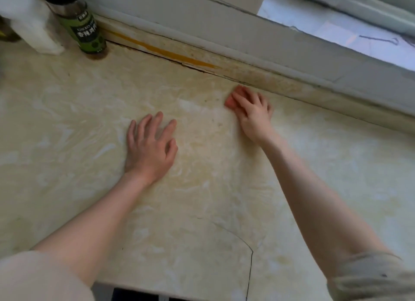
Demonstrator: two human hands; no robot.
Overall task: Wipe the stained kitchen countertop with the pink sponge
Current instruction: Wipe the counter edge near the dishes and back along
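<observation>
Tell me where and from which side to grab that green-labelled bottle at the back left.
Grip the green-labelled bottle around its upright body, coming from its right: the white container crowds its left and the wall sits behind. The left hand is free; the right hand presses the pink sponge.

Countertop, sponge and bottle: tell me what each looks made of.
Countertop: probably a marble-print film over a board, slightly glossy; it shows creases and a thin crack line near the front edge. Sponge: soft pink foam, matte, mostly hidden under the right hand. Bottle: looks like clear glass or plastic with a green paper label; I can't tell which.
</observation>
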